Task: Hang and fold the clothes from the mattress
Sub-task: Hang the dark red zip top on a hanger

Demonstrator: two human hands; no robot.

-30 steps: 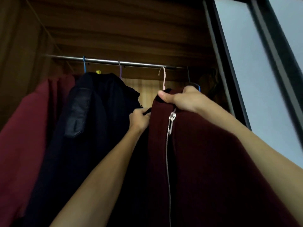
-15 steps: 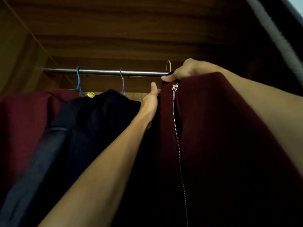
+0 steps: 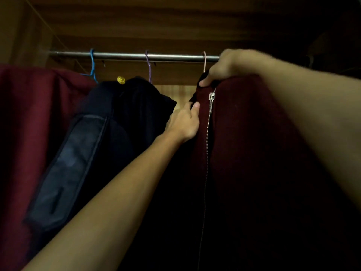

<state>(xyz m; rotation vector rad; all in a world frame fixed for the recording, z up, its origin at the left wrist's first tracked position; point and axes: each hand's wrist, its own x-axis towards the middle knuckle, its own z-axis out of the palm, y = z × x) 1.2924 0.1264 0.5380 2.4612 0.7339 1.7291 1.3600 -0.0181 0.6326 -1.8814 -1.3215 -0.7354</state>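
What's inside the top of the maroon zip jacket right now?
A pink hanger hook rises from its collar and loops over the rail. The hanger's arms are hidden by the maroon zip jacket and the right hand gripping its collar.

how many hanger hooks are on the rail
3: a blue hook at the left, a purple hook in the middle, a pink hook beside the right hand. More may hide behind that arm.
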